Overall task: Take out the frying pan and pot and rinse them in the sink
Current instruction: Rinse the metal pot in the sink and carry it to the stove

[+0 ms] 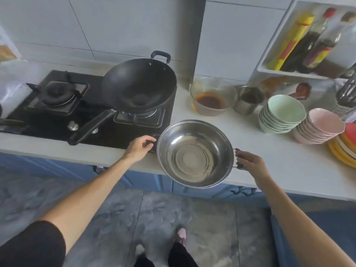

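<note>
Desk [260,151] bare at front edge right of my pot [194,154]; wok handle [90,125] juts over left; bowl stacks [281,114] crowd back-right.

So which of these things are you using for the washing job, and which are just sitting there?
For the job:
- steel pot, held by its handles in the left hand and right hand
- black frying pan, on the stove

Just sitting there:
- green bowls
- pink bowls
- glass bowl of sauce
- bottles on the rack
</note>
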`<state>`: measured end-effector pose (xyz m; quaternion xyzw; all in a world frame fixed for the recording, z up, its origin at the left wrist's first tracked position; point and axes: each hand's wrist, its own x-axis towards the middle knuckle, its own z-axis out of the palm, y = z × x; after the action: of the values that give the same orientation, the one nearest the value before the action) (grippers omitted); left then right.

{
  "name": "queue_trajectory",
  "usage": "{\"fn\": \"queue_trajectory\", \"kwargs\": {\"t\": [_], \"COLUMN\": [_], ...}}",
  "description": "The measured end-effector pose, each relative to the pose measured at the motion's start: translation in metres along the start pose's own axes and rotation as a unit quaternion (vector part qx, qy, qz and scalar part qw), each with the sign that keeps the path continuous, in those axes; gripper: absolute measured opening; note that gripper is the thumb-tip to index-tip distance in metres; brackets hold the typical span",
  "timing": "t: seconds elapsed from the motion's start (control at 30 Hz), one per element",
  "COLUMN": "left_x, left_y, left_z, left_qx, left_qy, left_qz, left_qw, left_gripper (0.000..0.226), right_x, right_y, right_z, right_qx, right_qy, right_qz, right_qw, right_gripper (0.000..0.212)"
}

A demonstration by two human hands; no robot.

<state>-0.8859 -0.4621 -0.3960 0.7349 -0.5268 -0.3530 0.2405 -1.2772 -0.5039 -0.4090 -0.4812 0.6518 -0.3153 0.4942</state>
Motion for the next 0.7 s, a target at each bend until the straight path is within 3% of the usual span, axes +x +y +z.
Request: {"fn": "queue_trajectory", "kwargs": {"t": [0.13,0.4,0.53,0.63,0.7], "left_x": [0.034,0.071,0.078,0.082,0.081], "left_y": [-0.005,-0.021,-0.032,-0.030,-0.031], "left_z": [0.009,0.017,0.015,0.011,0.012], "left_qx": [0.033,-0.008,-0.024,-0.022,-0.007], "left_qy": [-0.040,-0.068,-0.082,-0.084,-0.098], "left_qz": [0.010,0.032,0.066,0.086,0.097], "left_qw": [0.999,0.997,0.994,0.992,0.990], "left_gripper": [0.023,0.018,0.016,0.017,0.021], "right_x": [0.026,0.032,0.026,0.016,0.004], "right_y": [0.015,0.016,0.012,0.006,0.006], "right_z": [0.012,0.025,0.029,0.030,0.030], "right_qx": [-0.014,-0.067,-0.141,-0.255,-0.272], "right_qy": [0.051,0.089,0.042,-0.005,-0.001], "right_qz": [0.011,0.053,0.085,0.059,0.052], "right_qw": [0.999,0.992,0.985,0.965,0.961], "right_gripper": [0.027,0.032,0.046,0.060,0.062]}}
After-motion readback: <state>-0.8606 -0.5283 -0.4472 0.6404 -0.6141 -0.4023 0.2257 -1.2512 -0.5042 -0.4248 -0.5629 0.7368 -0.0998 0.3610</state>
